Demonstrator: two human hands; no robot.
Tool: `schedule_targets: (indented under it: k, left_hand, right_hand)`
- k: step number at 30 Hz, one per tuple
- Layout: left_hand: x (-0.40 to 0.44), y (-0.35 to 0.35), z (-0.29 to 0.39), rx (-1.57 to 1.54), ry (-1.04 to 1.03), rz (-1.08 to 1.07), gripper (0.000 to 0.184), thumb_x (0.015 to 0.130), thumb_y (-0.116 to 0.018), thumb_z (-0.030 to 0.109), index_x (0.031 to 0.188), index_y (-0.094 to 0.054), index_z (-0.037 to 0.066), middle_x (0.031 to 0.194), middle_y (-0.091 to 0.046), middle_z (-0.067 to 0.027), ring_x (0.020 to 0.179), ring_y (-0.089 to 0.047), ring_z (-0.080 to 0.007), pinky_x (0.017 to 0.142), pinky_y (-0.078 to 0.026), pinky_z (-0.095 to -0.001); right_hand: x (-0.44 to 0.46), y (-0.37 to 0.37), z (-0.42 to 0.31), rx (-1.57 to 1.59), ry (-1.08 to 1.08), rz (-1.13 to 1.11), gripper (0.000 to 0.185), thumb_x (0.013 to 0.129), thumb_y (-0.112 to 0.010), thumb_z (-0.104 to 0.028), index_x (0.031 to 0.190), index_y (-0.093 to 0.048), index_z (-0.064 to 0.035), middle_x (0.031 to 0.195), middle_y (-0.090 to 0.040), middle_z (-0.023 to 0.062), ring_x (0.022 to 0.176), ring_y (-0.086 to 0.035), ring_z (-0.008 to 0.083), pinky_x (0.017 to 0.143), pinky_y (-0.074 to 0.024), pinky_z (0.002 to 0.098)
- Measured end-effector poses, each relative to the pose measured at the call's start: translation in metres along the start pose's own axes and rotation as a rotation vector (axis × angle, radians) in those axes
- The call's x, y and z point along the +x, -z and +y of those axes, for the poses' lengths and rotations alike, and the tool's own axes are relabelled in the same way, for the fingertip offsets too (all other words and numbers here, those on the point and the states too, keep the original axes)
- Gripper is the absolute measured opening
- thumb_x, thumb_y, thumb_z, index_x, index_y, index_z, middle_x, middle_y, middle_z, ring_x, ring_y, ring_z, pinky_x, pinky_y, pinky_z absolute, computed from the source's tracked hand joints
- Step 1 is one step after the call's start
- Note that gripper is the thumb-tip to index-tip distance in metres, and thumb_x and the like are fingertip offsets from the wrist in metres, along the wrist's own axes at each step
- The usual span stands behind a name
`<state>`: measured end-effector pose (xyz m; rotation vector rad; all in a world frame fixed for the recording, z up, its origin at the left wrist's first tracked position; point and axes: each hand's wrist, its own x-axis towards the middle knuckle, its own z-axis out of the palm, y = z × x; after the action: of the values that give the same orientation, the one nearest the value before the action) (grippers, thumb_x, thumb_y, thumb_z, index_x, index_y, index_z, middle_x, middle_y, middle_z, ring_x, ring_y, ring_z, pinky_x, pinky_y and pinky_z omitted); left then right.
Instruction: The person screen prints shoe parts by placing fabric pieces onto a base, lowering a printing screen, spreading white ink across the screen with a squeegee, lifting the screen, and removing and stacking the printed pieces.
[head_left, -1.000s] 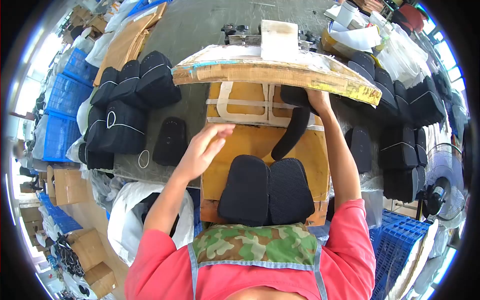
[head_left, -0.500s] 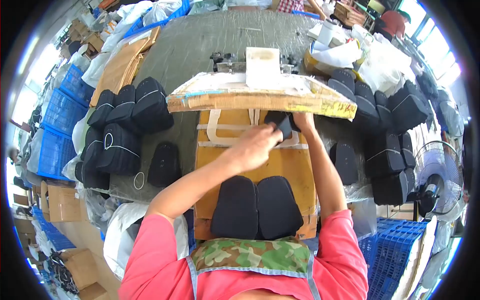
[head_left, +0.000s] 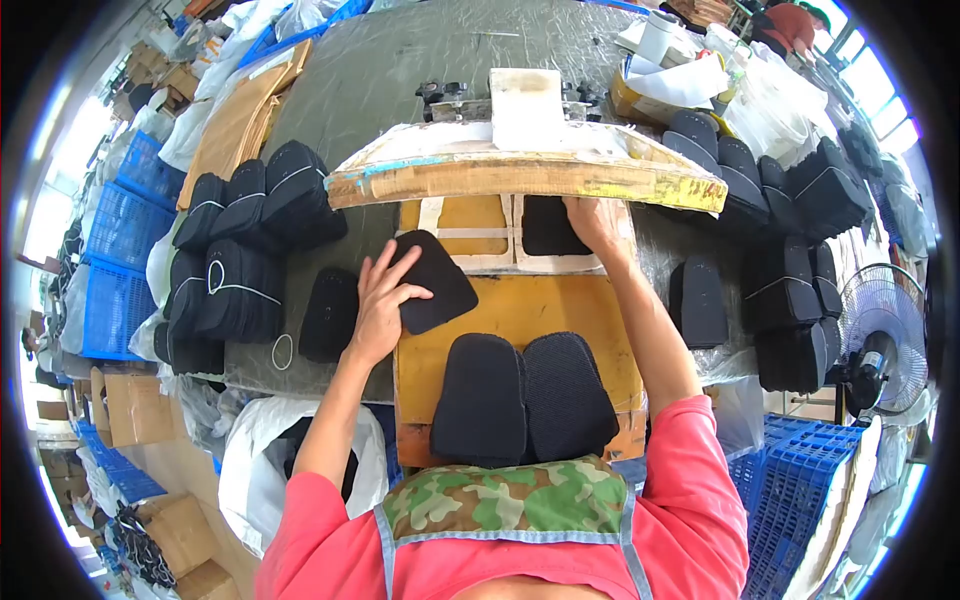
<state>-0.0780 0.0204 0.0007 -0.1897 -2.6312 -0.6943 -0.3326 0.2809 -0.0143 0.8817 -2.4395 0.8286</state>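
Far L, banded black stacks [head_left: 238,297] sit on the grey table [head_left: 400,60], then a white ring [head_left: 283,351] & a lone L pad [head_left: 328,315].

L hand [head_left: 376,310]: thumb & index lie over the L edge of the held pad [head_left: 440,288], which looks pinched there; any fingers underneath are hidden. Pad is just R of the fingers, above the yellow board [head_left: 520,305], long axis slanting upper L to lower R. White frame [head_left: 480,264] lies up & R of those fingers; its L opening, w/ yellow surface showing thru, is nearer L hand than R, & its sides run approx straight away from the person, so pad's axis is off-line. Wooden plate [head_left: 500,185] overhangs the frame's far part; clearance can't be judged. Room for moving is the yellow strip btwn frame & the pad pair [head_left: 480,400] nr the apron [head_left: 500,500].

Inset pad [head_left: 550,230] sits in the R opening. R hand [head_left: 592,225] is at its R edge, fingertips hidden by the plate, so can't tell if gripping or only touching.

Far R: lone R pad [head_left: 700,300], more banded stacks [head_left: 795,295], fan [head_left: 880,330].
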Motion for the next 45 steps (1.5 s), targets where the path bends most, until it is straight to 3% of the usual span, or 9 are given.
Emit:
schedule_targets:
  k: [5, 6, 10, 14, 20, 26, 32, 38, 45]
  left_hand:
    - [-0.015, -0.002, -0.002, -0.266, 0.338, 0.142, 0.038, 0.082, -0.046, -0.008, 0.11, -0.064, 0.011, 0.146, -0.041, -0.0138, 0.136, -0.036, -0.0355, 0.11, -0.029, -0.0509]
    - [-0.016, -0.007, -0.005, -0.158, 0.34, 0.092, 0.042, 0.086, -0.049, -0.002, 0.126, -0.054, 0.013, 0.149, -0.033, -0.0184, 0.134, -0.037, -0.0389, 0.106, -0.035, -0.0479]
    - [-0.019, -0.024, 0.001, -0.107, 0.463, -0.01, 0.054, 0.086, -0.056, 0.004, 0.137, -0.042, 0.013, 0.151, -0.027, -0.0204, 0.134, -0.034, -0.0397, 0.107, -0.034, -0.0443]
    - [-0.015, -0.027, -0.001, -0.12, 0.342, 0.022, 0.055, 0.084, -0.059, 0.002, 0.136, -0.044, 0.011, 0.148, -0.031, -0.019, 0.133, -0.035, -0.0389, 0.107, -0.033, -0.0445]
    - [-0.013, -0.028, 0.002, 0.009, 0.333, 0.103, 0.055, 0.08, -0.059, 0.0, 0.133, -0.048, 0.009, 0.141, -0.04, -0.0167, 0.127, -0.039, -0.0364, 0.105, -0.034, -0.0447]
    - [-0.014, -0.033, 0.005, 0.012, 0.332, 0.157, 0.054, 0.081, -0.057, 0.0, 0.133, -0.048, 0.008, 0.134, -0.044, -0.0172, 0.122, -0.042, -0.0366, 0.103, -0.034, -0.0454]
    - [-0.016, -0.04, 0.011, 0.122, 0.311, 0.142, 0.05, 0.084, -0.054, 0.001, 0.133, -0.047, 0.005, 0.132, -0.044, -0.0204, 0.119, -0.042, -0.0385, 0.1, -0.036, -0.0459]
    - [-0.015, -0.04, 0.011, 0.203, 0.295, 0.123, 0.046, 0.086, -0.052, 0.004, 0.132, -0.048, 0.002, 0.131, -0.044, -0.0205, 0.118, -0.043, -0.038, 0.097, -0.037, -0.0464]
    - [-0.013, -0.042, 0.012, 0.208, 0.314, 0.129, 0.044, 0.086, -0.053, 0.005, 0.13, -0.049, 0.002, 0.13, -0.046, -0.0197, 0.116, -0.045, -0.0369, 0.095, -0.038, -0.047]
  right_hand:
    - [-0.013, -0.02, -0.014, -0.007, -0.05, -0.266, 0.055, 0.09, -0.058, -0.039, 0.13, -0.05, -0.0009, 0.133, -0.05, 0.0231, 0.125, -0.043, 0.0403, 0.105, -0.0326, 0.0473]
    - [-0.017, -0.022, -0.017, -0.016, -0.043, -0.269, 0.059, 0.089, -0.058, -0.041, 0.132, -0.049, -0.0016, 0.135, -0.05, 0.0226, 0.126, -0.043, 0.0393, 0.106, -0.0311, 0.0472]
    - [-0.017, -0.026, -0.015, 0.023, -0.023, -0.308, 0.061, 0.09, -0.056, -0.042, 0.135, -0.046, -0.0024, 0.135, -0.049, 0.0226, 0.128, -0.043, 0.0375, 0.108, -0.0289, 0.0471]
    - [-0.02, -0.027, -0.015, -0.075, 0.103, -0.2, 0.056, 0.091, -0.055, -0.04, 0.133, -0.048, -0.0032, 0.133, -0.052, 0.0221, 0.125, -0.046, 0.0363, 0.107, -0.0295, 0.0474]
    - [-0.015, -0.021, -0.015, -0.004, 0.083, -0.395, 0.051, 0.091, -0.053, -0.038, 0.13, -0.051, -0.0055, 0.129, -0.054, 0.0224, 0.124, -0.048, 0.0361, 0.106, -0.0309, 0.0464]
    - [-0.02, -0.024, -0.015, -0.128, 0.236, -0.25, 0.063, 0.091, -0.051, -0.055, 0.135, -0.049, -0.009, 0.123, -0.059, 0.0191, 0.118, -0.052, 0.0357, 0.103, -0.0337, 0.0454]
    - [-0.017, -0.022, -0.016, -0.095, 0.07, -0.338, 0.07, 0.087, -0.051, -0.062, 0.134, -0.05, -0.0095, 0.113, -0.063, 0.0217, 0.116, -0.053, 0.037, 0.102, -0.0349, 0.0455]
    - [-0.023, -0.016, -0.018, -0.114, 0.257, -0.279, 0.077, 0.084, -0.052, -0.067, 0.136, -0.047, -0.0102, 0.132, -0.051, 0.02, 0.129, -0.041, 0.0377, 0.11, -0.0238, 0.0506]
    - [-0.022, -0.016, -0.018, -0.138, 0.215, -0.387, 0.08, 0.084, -0.05, -0.068, 0.14, -0.043, -0.0114, 0.143, -0.04, 0.0176, 0.136, -0.03, 0.0369, 0.113, -0.0177, 0.0508]
